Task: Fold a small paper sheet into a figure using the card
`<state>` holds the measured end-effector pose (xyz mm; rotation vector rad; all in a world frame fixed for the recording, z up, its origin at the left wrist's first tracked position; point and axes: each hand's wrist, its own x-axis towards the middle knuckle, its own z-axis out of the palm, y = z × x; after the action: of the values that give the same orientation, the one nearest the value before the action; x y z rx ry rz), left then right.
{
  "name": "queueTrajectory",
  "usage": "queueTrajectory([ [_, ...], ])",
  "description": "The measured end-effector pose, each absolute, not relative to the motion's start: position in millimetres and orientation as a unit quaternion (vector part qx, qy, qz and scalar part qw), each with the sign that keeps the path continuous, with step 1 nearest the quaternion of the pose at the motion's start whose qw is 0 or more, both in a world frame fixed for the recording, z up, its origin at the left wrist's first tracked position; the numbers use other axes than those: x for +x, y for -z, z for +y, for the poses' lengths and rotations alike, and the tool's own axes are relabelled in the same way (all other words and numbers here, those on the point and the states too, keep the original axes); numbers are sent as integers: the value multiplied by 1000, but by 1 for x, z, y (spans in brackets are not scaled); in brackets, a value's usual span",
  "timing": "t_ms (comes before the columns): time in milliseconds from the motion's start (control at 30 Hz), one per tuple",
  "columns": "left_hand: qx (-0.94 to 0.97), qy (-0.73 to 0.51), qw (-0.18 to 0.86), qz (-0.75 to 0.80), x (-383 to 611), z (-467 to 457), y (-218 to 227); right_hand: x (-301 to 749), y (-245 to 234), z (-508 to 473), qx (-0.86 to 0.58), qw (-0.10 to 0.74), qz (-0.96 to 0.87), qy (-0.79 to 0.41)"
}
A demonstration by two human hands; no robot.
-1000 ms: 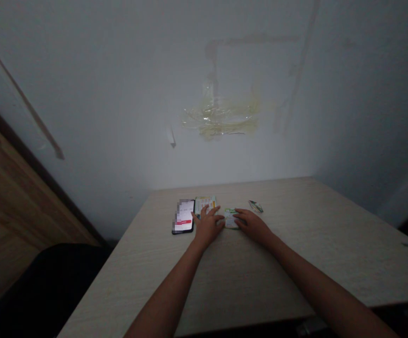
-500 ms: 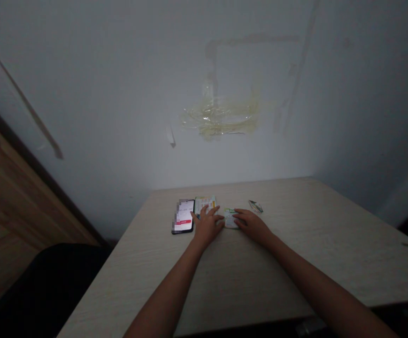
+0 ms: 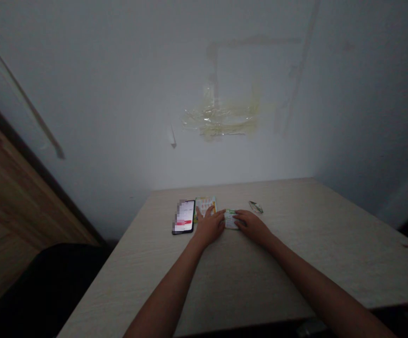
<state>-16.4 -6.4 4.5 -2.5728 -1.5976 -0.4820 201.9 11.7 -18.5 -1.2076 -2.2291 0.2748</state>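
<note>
Both my hands rest on a pale wooden table (image 3: 295, 263) in dim light. My left hand (image 3: 209, 225) lies flat with fingers apart, its fingertips on the lower edge of a yellow and white packet (image 3: 205, 204). My right hand (image 3: 251, 224) lies flat too, its fingertips on a small green and white packet (image 3: 229, 219) that sits between the two hands. Neither hand grips anything.
A phone (image 3: 184, 217) with a lit screen lies left of the yellow packet. A small torn wrapper (image 3: 256, 206) lies behind my right hand. A white wall with old tape marks (image 3: 221, 119) stands behind the table. A dark chair (image 3: 49, 281) is at the left.
My left hand has drawn slightly toward the small green packet, uncovering more of the yellow packet. My right hand has hardly moved.
</note>
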Motion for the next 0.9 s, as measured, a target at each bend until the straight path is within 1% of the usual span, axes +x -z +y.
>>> queueTrajectory([
  [167,-842,163,20,-515,-15,-4,0,203,21,13,-448,298,-836,-106],
  [400,-839,152,6,-523,-15,-6,-4,204,24,15,-461,325,-814,-136],
  [633,-847,146,13,-511,-17,-8,-3,206,28,19,-464,309,-819,-135],
  [900,-845,176,16,-505,-18,-7,3,206,25,17,-466,306,-820,-129],
])
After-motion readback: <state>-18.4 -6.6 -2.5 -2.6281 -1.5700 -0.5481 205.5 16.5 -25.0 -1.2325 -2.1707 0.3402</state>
